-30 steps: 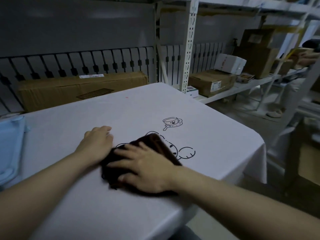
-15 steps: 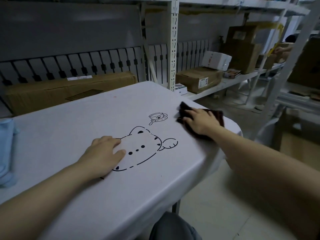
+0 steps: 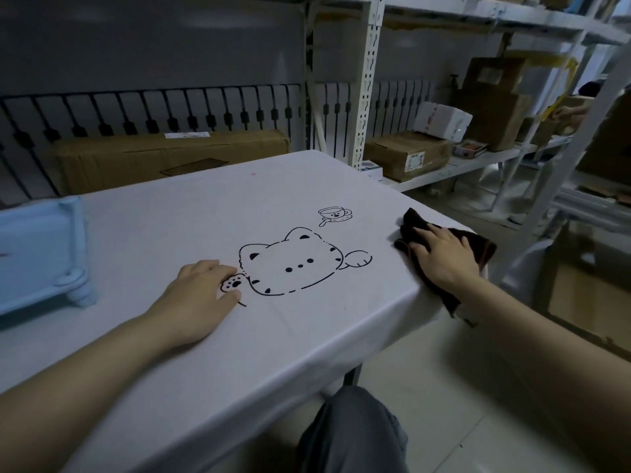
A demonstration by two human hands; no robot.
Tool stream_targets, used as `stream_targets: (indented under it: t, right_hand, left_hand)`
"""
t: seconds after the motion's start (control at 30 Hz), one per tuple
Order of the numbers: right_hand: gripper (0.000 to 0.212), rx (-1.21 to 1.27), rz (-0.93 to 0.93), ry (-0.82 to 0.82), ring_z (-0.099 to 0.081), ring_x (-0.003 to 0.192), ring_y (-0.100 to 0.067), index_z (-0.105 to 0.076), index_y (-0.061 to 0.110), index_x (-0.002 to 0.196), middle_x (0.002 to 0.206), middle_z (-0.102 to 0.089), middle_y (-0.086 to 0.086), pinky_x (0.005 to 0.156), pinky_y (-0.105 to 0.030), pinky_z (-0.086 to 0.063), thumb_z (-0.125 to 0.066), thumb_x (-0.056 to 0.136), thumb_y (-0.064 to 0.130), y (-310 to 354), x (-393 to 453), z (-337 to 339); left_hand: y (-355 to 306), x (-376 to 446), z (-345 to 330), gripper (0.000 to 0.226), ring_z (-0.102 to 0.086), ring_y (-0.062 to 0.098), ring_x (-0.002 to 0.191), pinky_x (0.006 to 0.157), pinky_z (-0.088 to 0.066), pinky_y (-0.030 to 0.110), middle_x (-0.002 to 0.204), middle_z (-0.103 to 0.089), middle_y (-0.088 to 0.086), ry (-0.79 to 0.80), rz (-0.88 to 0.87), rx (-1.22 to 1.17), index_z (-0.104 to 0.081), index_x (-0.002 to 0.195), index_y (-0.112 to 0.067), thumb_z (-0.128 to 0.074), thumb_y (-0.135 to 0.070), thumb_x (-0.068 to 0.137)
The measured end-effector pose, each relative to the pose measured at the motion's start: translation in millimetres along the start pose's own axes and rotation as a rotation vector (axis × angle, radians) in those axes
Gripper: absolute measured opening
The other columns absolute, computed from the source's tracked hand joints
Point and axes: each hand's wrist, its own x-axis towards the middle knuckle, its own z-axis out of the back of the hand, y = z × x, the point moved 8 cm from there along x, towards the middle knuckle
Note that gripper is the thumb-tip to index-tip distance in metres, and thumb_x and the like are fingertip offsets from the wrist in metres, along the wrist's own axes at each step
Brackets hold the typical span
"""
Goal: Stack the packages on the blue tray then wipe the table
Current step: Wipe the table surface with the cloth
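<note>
Left hand [image 3: 201,295] flat on bench [image 3: 170,230], fingers relaxed, holding nothing, just beside printed cat drawing [image 3: 300,264]. Right hand [image 3: 444,257] presses dark cloth [image 3: 485,250] with straight fingers at bench's right edge; cloth hangs partly over. Blue tray [image 3: 73,247] at bench's left side. Cardboard boxes [image 3: 164,158] on shelf behind.

The scene is looking dim and bluish, with low contrast throughout. The white tablecloth [image 3: 191,213] is reflecting the most light, showing no hard glare. Soft shadows are pooling under the forearms and beneath the shelving [image 3: 478,165]. The wide lens is bending straight uprights toward the edges, and the far corners are blurring and darkening.
</note>
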Motion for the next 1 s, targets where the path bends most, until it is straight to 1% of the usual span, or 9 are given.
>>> stream_targets:
  t: [0.17,0.23,0.33,0.43,0.6,0.73,0.87,0.93,1.0]
  right_hand:
    - [0.048,0.006,0.226,0.002,-0.02,0.15,-0.02,-0.04,0.033,0.149,0.162,-0.029,0.002,0.121,-0.043,-0.009,-0.038,0.102,0.043,86,-62,-13]
    - [0.052,0.012,0.354,0.023,-0.021,0.151,-0.019,-0.041,0.034,0.148,0.162,-0.03,0.004,0.121,-0.041,-0.01,-0.03,0.1,0.049,131,-98,-21]
    - [0.07,0.052,0.519,0.045,-0.027,0.149,-0.021,-0.045,0.034,0.146,0.159,-0.036,0.004,0.122,-0.043,-0.013,-0.014,0.087,0.055,194,-152,-34]
    - [0.064,0.09,0.674,0.051,-0.036,0.145,-0.026,-0.052,0.03,0.142,0.153,-0.045,-0.001,0.12,-0.048,-0.019,-0.021,0.089,0.051,247,-194,-47]
    - [0.066,0.105,0.925,0.14,-0.02,0.151,-0.026,-0.039,0.027,0.15,0.161,-0.031,-0.003,0.123,-0.047,-0.008,-0.015,0.092,0.049,326,-253,-62]
    - [0.053,0.093,1.105,0.245,-0.008,0.153,-0.026,-0.03,0.023,0.153,0.165,-0.019,-0.005,0.124,-0.048,-0.001,-0.031,0.104,0.041,379,-293,-72]
    - [0.057,0.093,1.248,0.333,-0.004,0.153,-0.025,-0.03,0.02,0.154,0.164,-0.02,-0.008,0.123,-0.05,0.001,-0.032,0.103,0.046,422,-333,-79]
    - [0.061,0.083,1.327,0.334,-0.004,0.153,-0.025,-0.028,0.022,0.155,0.163,-0.021,-0.007,0.123,-0.05,0.0,-0.038,0.101,0.049,432,-348,-80]
    - [0.064,0.071,1.42,0.306,-0.007,0.153,-0.025,-0.028,0.024,0.155,0.164,-0.021,-0.006,0.124,-0.049,-0.001,-0.05,0.098,0.043,431,-355,-79]
  left_hand:
    - [2,-19,3,0.044,-0.025,0.026,0.143,0.117,-0.024,0.037,0.152,-0.038,0.004,-0.048,-0.002,-0.038,-0.045,0.144,-0.021,-0.046,-0.029,0.101]
    - [6,-29,6,0.043,-0.028,0.027,0.141,0.116,-0.025,0.036,0.151,-0.041,0.004,-0.08,0.014,-0.076,-0.045,0.144,-0.018,-0.044,-0.024,0.101]
    - [18,-46,16,0.042,-0.037,0.028,0.138,0.115,-0.028,0.034,0.146,-0.047,0.009,-0.144,0.05,-0.148,-0.048,0.142,-0.011,-0.045,-0.017,0.101]
    - [36,-67,31,0.036,-0.047,0.027,0.131,0.11,-0.033,0.033,0.139,-0.054,0.013,-0.192,0.085,-0.211,-0.054,0.136,-0.01,-0.046,-0.014,0.1]
    - [79,-108,59,0.03,-0.056,0.022,0.122,0.101,-0.037,0.027,0.131,-0.063,0.009,-0.267,0.219,-0.304,-0.062,0.127,-0.011,-0.048,-0.016,0.1]
    - [112,-139,74,0.029,-0.057,0.023,0.119,0.102,-0.038,0.03,0.129,-0.064,0.009,-0.313,0.314,-0.333,-0.066,0.121,-0.007,-0.048,-0.013,0.1]
    - [142,-174,82,0.028,-0.057,0.02,0.119,0.104,-0.039,0.031,0.127,-0.065,0.007,-0.353,0.394,-0.395,-0.068,0.118,-0.009,-0.047,-0.014,0.1]
    - [152,-188,85,0.029,-0.057,0.019,0.119,0.101,-0.039,0.029,0.127,-0.065,0.005,-0.366,0.432,-0.423,-0.068,0.118,-0.009,-0.046,-0.015,0.101]
    - [161,-200,88,0.03,-0.057,0.019,0.118,0.099,-0.038,0.028,0.126,-0.065,0.005,-0.383,0.461,-0.442,-0.068,0.118,-0.009,-0.045,-0.016,0.102]
